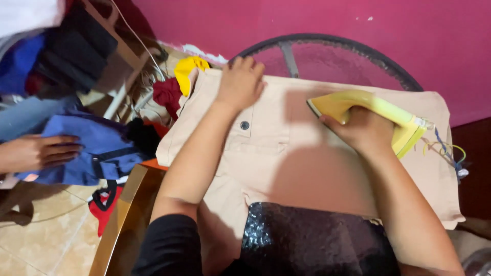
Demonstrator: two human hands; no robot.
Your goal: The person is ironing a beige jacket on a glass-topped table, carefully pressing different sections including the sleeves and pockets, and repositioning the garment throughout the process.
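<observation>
At far left another person's hand [38,152] rests on blue cloth [92,148]. The left hand [240,82] lies flat and released on the beige garment [266,148] across the table. Right of it, the right hand [363,130] clenches the yellow iron [378,110], apparently pointing left toward it.

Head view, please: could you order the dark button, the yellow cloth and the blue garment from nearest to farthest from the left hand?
From the left hand:
1. Dark round button, just below it.
2. Crumpled yellow cloth, leftwards.
3. Blue garment, far left, under another person's hand.
</observation>
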